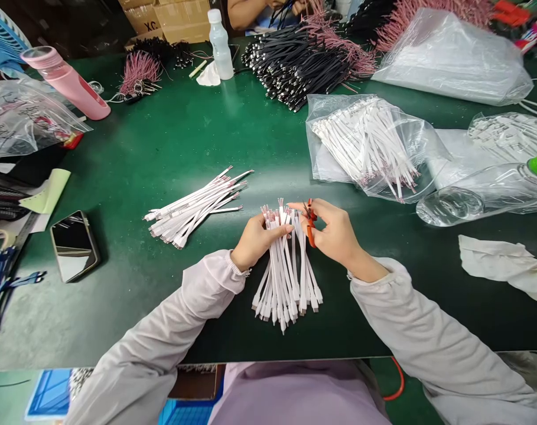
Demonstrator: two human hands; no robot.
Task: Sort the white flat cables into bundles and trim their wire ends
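My left hand [260, 241] is closed around the upper part of a bundle of white USB cables [282, 283], with the thumb across them. Bare reddish wire ends stick up above that grip, while the plugs fan out toward me on the table. At the right of the wire ends, my right hand [332, 233] holds small orange-handled scissors [311, 223], fingers curled round the handles. The blades are small and partly hidden by the fingers. Left of my hands lies a second pile of white cables [197, 206], wire ends pointing away to the right.
A clear bag of white cables [365, 141] lies to the right, near a green-capped plastic bottle [485, 189]. Black cables [299, 62] are heaped at the back, where another person's arm [246, 13] shows. A phone [74, 245] and a pink bottle [68, 82] are on the left.
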